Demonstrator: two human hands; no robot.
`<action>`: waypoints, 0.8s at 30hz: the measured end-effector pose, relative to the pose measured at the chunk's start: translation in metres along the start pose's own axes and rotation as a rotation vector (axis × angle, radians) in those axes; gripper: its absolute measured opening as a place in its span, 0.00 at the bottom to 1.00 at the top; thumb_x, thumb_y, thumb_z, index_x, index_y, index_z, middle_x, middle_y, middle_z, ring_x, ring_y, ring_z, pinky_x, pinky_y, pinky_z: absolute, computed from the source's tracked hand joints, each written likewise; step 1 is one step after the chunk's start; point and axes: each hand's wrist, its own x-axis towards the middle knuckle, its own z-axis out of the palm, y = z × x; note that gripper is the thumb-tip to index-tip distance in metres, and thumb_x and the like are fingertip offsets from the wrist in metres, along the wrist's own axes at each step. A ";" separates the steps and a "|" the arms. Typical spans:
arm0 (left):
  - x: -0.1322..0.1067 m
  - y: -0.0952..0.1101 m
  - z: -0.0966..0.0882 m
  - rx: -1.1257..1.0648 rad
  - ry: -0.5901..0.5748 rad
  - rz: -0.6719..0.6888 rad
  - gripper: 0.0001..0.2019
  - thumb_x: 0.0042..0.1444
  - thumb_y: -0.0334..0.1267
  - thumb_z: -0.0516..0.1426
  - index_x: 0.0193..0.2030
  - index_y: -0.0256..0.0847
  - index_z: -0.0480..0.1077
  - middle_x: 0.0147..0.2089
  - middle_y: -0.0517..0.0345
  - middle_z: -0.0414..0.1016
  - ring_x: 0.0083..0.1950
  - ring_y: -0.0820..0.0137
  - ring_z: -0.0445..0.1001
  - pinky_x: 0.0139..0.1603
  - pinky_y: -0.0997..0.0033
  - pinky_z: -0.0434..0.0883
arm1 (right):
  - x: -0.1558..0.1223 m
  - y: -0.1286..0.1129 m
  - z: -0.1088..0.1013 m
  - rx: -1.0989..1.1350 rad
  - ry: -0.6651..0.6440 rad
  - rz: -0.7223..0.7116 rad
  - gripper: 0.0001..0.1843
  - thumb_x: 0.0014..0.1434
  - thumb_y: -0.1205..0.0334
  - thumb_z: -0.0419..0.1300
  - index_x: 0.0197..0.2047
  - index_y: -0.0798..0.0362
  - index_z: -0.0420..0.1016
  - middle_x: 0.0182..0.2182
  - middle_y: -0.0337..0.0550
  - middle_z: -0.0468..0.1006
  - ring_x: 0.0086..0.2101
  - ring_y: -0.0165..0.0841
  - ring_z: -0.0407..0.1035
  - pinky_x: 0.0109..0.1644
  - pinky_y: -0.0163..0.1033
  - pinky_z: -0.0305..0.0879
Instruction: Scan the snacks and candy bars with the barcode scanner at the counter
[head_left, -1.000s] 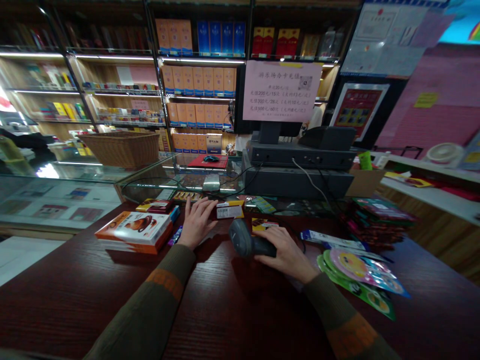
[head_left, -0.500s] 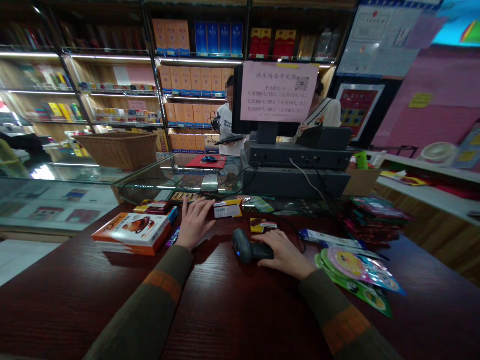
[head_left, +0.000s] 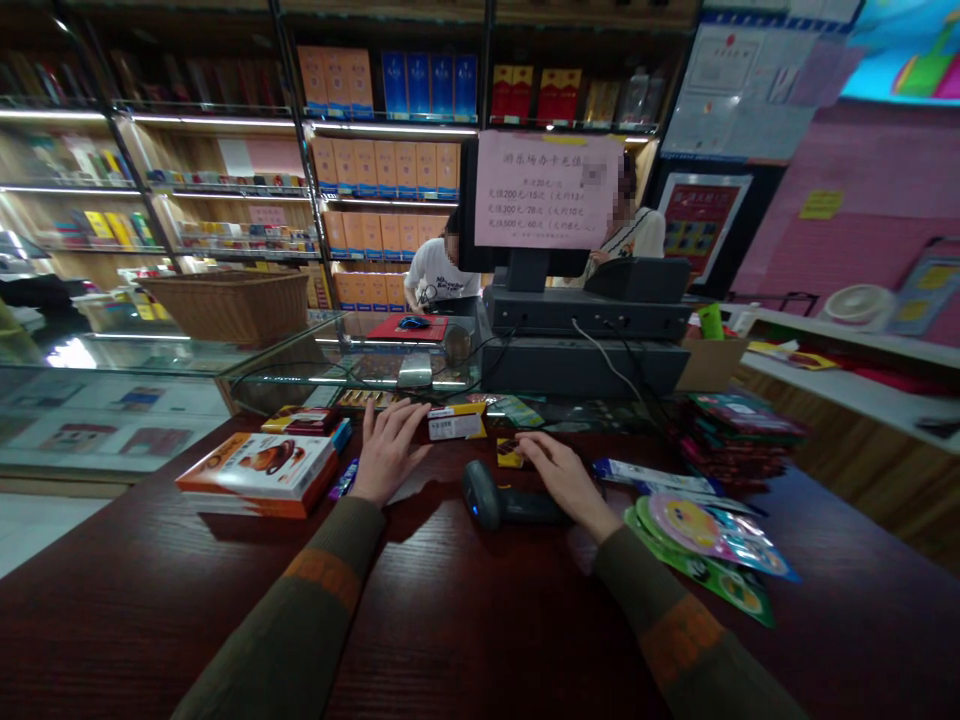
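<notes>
My left hand (head_left: 388, 452) rests on the dark wooden counter with its fingers spread, the fingertips beside a small yellow and white box (head_left: 456, 422) with a barcode. My right hand (head_left: 564, 478) stretches forward over a small yellow and brown packet (head_left: 509, 454). Its fingers cover the packet's right part; whether they pinch it I cannot tell. Under that hand lies a black handheld barcode scanner (head_left: 486, 496) with a blue light, its handle partly behind the wrist. A white and orange box (head_left: 259, 465) and a purple packet (head_left: 344, 479) lie left of my left hand.
Round colourful packages (head_left: 694, 530) and a stack of dark packets (head_left: 739, 435) lie on the right. A monitor with a pink paper sign (head_left: 546, 195) stands on a black cash register base (head_left: 585, 365). Two people are behind the glass counter. A wicker basket (head_left: 232, 305) stands at left.
My right hand has come off the scanner's handle and moved forward onto the small yellow and brown packet. My left hand stays put. The person in white behind the counter has bent down.
</notes>
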 end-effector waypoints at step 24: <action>0.001 0.006 0.000 -0.017 0.043 0.075 0.28 0.62 0.40 0.60 0.68 0.46 0.64 0.60 0.49 0.76 0.66 0.57 0.68 0.77 0.42 0.42 | 0.052 -0.039 0.028 0.477 -0.129 0.613 0.27 0.65 0.37 0.55 0.49 0.55 0.70 0.30 0.44 0.76 0.29 0.31 0.76 0.28 0.29 0.64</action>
